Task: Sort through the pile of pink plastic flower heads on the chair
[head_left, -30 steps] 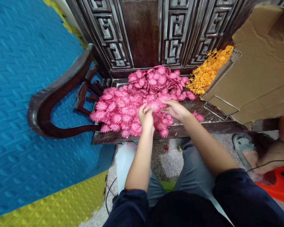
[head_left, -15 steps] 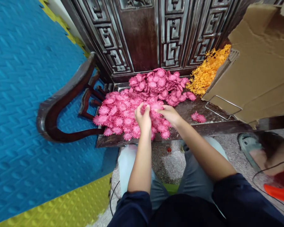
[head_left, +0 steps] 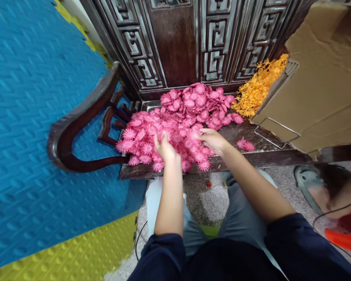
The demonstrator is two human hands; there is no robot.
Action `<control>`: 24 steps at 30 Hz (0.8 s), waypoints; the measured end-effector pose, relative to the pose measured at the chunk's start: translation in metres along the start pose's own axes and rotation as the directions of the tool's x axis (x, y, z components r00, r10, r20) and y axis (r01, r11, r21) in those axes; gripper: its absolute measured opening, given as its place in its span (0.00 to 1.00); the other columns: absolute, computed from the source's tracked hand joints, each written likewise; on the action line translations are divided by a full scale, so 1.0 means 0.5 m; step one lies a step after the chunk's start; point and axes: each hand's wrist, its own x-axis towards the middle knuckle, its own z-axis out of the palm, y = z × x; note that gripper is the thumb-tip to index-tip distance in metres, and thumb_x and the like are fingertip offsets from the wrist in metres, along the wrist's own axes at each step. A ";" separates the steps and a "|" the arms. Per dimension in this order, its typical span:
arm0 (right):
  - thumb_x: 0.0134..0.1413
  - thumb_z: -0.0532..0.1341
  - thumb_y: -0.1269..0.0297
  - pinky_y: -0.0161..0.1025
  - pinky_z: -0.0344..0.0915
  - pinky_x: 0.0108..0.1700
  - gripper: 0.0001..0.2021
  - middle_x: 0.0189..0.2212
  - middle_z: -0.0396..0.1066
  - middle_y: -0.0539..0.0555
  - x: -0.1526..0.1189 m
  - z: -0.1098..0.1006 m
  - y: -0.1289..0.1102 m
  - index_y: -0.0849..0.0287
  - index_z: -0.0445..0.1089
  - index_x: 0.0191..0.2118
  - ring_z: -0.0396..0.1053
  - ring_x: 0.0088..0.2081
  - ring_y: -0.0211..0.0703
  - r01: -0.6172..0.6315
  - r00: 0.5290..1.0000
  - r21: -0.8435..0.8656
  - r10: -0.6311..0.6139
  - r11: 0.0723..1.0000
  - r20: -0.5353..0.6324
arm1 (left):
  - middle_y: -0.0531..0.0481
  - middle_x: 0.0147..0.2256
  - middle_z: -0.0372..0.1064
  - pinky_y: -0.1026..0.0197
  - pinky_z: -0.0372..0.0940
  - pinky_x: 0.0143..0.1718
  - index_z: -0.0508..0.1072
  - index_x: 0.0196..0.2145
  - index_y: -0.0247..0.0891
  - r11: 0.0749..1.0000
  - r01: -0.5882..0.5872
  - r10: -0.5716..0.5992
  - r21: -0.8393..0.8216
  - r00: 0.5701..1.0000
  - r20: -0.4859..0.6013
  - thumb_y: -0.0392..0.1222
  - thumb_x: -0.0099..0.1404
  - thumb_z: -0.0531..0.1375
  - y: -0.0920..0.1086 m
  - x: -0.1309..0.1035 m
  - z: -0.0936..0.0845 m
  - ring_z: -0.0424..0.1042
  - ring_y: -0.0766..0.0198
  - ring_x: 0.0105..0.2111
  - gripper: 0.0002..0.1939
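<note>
A heap of pink flower-shaped pieces [head_left: 148,148] with thin pointed petals covers the left part of a dark wooden bench seat [head_left: 269,145]. Over the heap's front half is my left hand [head_left: 165,148], thumb and forefinger apart, with nothing seen held in it. My right hand [head_left: 213,140] is to its right, thumb and fingers closed on the edge of a pink plastic flower [head_left: 195,134]. Other pink flowers lie right under both hands. The undersides of my fingers are partly hidden.
Orange pieces [head_left: 256,91] are piled at the back right beside a cardboard box [head_left: 324,86] with a wire handle [head_left: 276,132]. Two loose pink flowers [head_left: 245,144] lie nearby. A curved armrest [head_left: 76,117] bounds the left. Another person's sandalled foot [head_left: 312,187] is at right.
My left hand has moved left, away from the right hand, and its fingers have parted. The right hand stays near its place, a pink flower now showing clearly at its fingertips.
</note>
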 end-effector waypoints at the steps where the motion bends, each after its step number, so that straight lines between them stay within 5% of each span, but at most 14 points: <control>1: 0.34 0.65 0.73 0.29 0.55 0.27 0.07 0.19 0.65 0.44 0.002 -0.002 0.001 0.61 0.65 0.22 0.60 0.23 0.29 0.027 1.000 -0.004 -0.027 1.000 -0.003 | 0.47 0.51 0.62 0.61 0.60 0.48 0.63 0.50 0.44 0.999 0.042 -0.040 0.016 0.997 -0.066 0.38 0.55 0.59 0.004 -0.002 -0.001 0.64 0.64 0.49 0.23; 3: 0.32 0.66 0.70 0.30 0.54 0.26 0.09 0.18 0.63 0.43 0.006 -0.006 0.006 0.61 0.63 0.21 0.58 0.22 0.29 0.072 0.997 -0.021 -0.073 0.997 -0.016 | 0.49 0.52 0.61 0.62 0.57 0.51 0.65 0.49 0.45 0.997 0.041 -0.033 0.062 0.991 -0.133 0.34 0.51 0.61 0.012 -0.013 0.003 0.62 0.65 0.52 0.26; 5: 0.31 0.66 0.67 0.30 0.53 0.27 0.11 0.18 0.62 0.43 0.011 -0.008 0.011 0.60 0.62 0.21 0.58 0.22 0.29 0.108 0.994 -0.040 -0.109 0.993 -0.031 | 0.50 0.49 0.63 0.64 0.57 0.52 0.70 0.45 0.43 0.995 -0.038 0.043 0.090 0.998 -0.056 0.32 0.50 0.61 0.017 -0.029 0.009 0.63 0.65 0.51 0.23; 8: 0.30 0.67 0.63 0.31 0.54 0.28 0.13 0.19 0.61 0.43 0.015 -0.009 0.016 0.60 0.63 0.23 0.58 0.23 0.30 0.149 0.988 -0.051 -0.150 0.988 -0.023 | 0.49 0.39 0.69 0.63 0.60 0.47 0.73 0.37 0.39 0.995 -0.090 0.077 0.047 0.969 0.235 0.33 0.51 0.61 0.019 -0.048 0.020 0.68 0.66 0.42 0.13; 11: 0.31 0.67 0.61 0.31 0.54 0.28 0.13 0.20 0.61 0.43 0.013 -0.007 0.013 0.60 0.63 0.24 0.58 0.24 0.30 0.168 0.986 -0.042 -0.169 0.985 -0.011 | 0.49 0.32 0.70 0.63 0.62 0.42 0.74 0.32 0.37 0.985 -0.153 0.098 0.078 0.873 0.478 0.35 0.51 0.62 0.014 -0.055 0.024 0.68 0.66 0.34 0.08; 15: 0.30 0.68 0.64 0.31 0.55 0.29 0.13 0.22 0.63 0.43 0.005 -0.002 0.003 0.60 0.66 0.27 0.59 0.25 0.30 0.174 0.985 0.009 -0.174 0.985 -0.002 | 0.50 0.32 0.69 0.63 0.62 0.38 0.75 0.33 0.37 0.886 -0.405 0.267 0.224 0.842 0.469 0.35 0.51 0.63 0.007 -0.055 0.022 0.67 0.66 0.32 0.09; 19: 0.27 0.69 0.66 0.32 0.57 0.32 0.15 0.24 0.66 0.44 0.001 0.004 -0.001 0.59 0.68 0.28 0.61 0.27 0.30 0.220 0.975 0.073 -0.222 0.973 0.017 | 0.49 0.34 0.70 0.60 0.61 0.42 0.76 0.34 0.39 0.701 -0.645 0.480 0.303 0.742 0.468 0.37 0.55 0.61 0.016 -0.062 0.017 0.68 0.64 0.36 0.07; 24: 0.28 0.70 0.64 0.33 0.60 0.35 0.15 0.25 0.66 0.44 0.002 0.007 0.004 0.58 0.68 0.27 0.62 0.30 0.31 0.300 0.952 0.109 -0.304 0.948 0.029 | 0.49 0.37 0.73 0.56 0.58 0.47 0.76 0.35 0.41 0.502 -0.765 0.634 0.403 0.643 0.430 0.41 0.57 0.61 0.023 -0.078 0.016 0.69 0.61 0.40 0.07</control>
